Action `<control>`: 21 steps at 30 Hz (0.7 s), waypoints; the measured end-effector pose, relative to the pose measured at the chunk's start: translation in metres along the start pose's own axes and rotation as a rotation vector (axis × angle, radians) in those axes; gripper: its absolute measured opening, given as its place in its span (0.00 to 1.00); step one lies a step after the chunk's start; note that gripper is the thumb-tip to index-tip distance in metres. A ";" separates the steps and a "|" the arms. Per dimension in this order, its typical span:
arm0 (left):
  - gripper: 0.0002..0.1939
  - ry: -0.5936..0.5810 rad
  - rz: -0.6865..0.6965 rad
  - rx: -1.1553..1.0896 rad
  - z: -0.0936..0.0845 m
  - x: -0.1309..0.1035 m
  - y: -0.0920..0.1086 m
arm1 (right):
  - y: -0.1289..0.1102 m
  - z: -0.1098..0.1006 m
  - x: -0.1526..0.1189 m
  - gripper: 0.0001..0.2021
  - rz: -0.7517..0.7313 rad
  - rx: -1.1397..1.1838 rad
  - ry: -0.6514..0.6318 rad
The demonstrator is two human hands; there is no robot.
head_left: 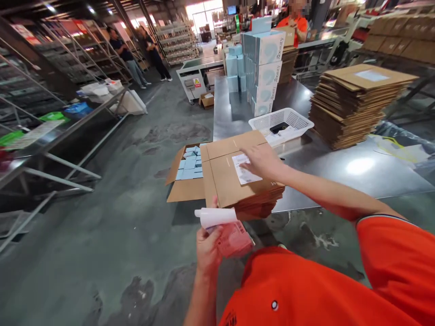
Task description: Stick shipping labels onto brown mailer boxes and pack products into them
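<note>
My left hand [208, 246] is closed around a pad of pink and white label sheets [234, 237], with its top white sheet curled back into a loose roll. My right hand [263, 160] lies on a white printed label [245, 174] on the top cardboard sheet, fingers spread and resting flat. Beneath it is a stack of flattened cardboard boxes [217, 181] at the near end of the metal table. Just left of this stack, an open carton [186, 190] holds several light-blue small boxes [190, 165].
A white plastic basket [302, 122] with a dark item stands behind the stack on the metal table [340, 174]. Light-blue printed boxes [268, 68] are piled behind it. At right rises another flattened-box stack [346, 108]. A person [295, 25] stands beyond; two more people are far left.
</note>
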State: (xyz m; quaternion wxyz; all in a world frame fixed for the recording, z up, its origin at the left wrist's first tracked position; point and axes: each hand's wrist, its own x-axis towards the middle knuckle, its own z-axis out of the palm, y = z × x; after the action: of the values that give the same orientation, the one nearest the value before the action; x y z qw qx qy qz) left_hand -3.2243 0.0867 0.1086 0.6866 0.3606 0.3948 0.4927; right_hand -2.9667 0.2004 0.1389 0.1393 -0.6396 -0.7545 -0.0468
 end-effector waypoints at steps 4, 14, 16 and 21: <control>0.28 0.120 0.024 0.260 -0.001 0.015 -0.001 | -0.015 0.017 0.001 0.32 -0.190 0.055 -0.169; 0.16 -0.178 -0.043 0.411 0.024 -0.002 0.008 | 0.101 0.010 -0.071 0.47 0.654 0.624 0.034; 0.17 -0.245 -0.069 0.424 0.038 -0.001 0.012 | 0.150 0.019 -0.101 0.41 0.806 0.811 0.107; 0.20 0.228 -0.109 0.417 0.074 0.020 0.026 | 0.281 0.065 -0.230 0.26 1.161 1.162 0.210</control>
State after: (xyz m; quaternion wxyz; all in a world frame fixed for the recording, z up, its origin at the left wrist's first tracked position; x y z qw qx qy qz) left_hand -3.1645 0.1049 0.1599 0.5738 0.4148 0.5817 0.4003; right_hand -2.6689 0.0472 -0.0153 0.5195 -0.7459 -0.1911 0.3706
